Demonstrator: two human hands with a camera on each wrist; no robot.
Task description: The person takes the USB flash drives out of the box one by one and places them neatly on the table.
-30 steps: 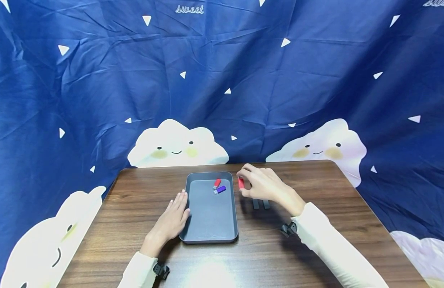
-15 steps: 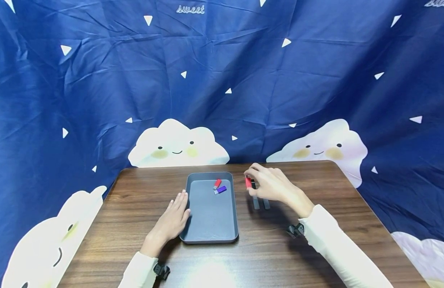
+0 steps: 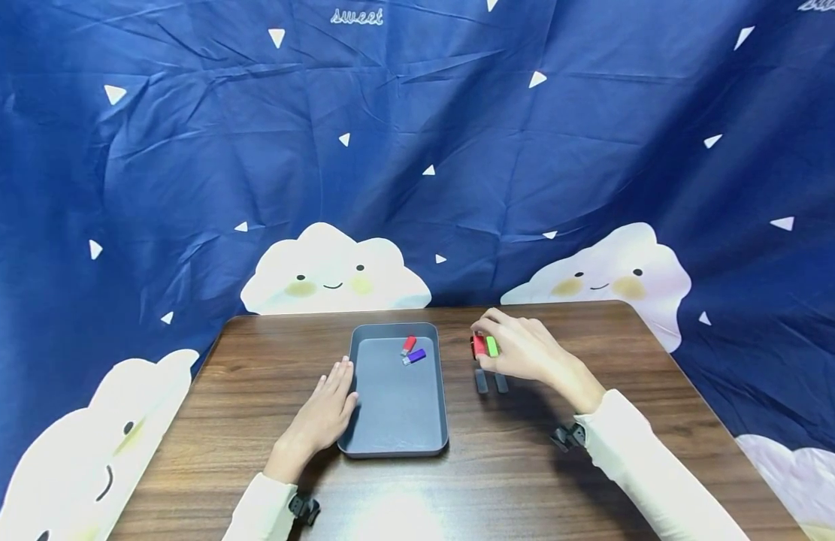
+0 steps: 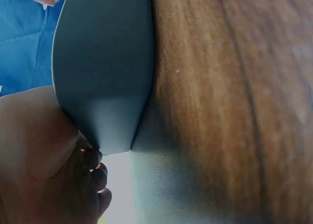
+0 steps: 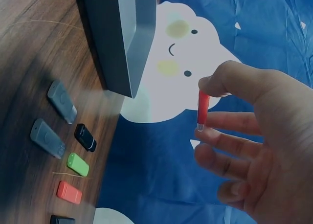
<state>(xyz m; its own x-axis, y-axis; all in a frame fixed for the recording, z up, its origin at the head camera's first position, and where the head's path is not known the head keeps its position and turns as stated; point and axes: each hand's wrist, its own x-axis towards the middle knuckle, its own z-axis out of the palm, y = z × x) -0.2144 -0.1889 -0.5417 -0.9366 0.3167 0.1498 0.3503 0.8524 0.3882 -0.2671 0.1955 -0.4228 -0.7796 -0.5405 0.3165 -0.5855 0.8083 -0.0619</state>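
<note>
- My right hand [image 3: 525,349] hovered over the tabletop [image 3: 255,391], just to the right of the grey tray [image 3: 397,421].
- Its grip was closed on a small red stick [image 5: 202,109], pinched end to end between thumb and forefinger; the right wrist view showed this plainly, with the other fingers [image 5: 230,165] loosely spread below it.
- In the head view the red stick [image 3: 479,346] showed at my fingertips, with a green piece [image 3: 491,346] right beside it; I could not tell from that view whether the green one touched my hand.
- My left hand [image 3: 325,413] lay flat on the tabletop, fingers straight and together, resting against the left wall of the tray. It held nothing. The left wrist view showed the tray wall [image 4: 105,62] pressed right next to my palm.
- Inside the tray, near its far right corner, lay a second red stick [image 3: 408,345] and a purple one [image 3: 413,356], close together.
- On the tabletop under my right hand, the right wrist view showed a loose row: two grey sticks [image 5: 62,101], a black one [image 5: 85,137], a green one [image 5: 78,164] and an orange-red one [image 5: 69,192], all apart from each other and outside the tray.
- Two of the grey sticks [image 3: 481,381] showed side by side in the head view, just near my right hand.
</note>
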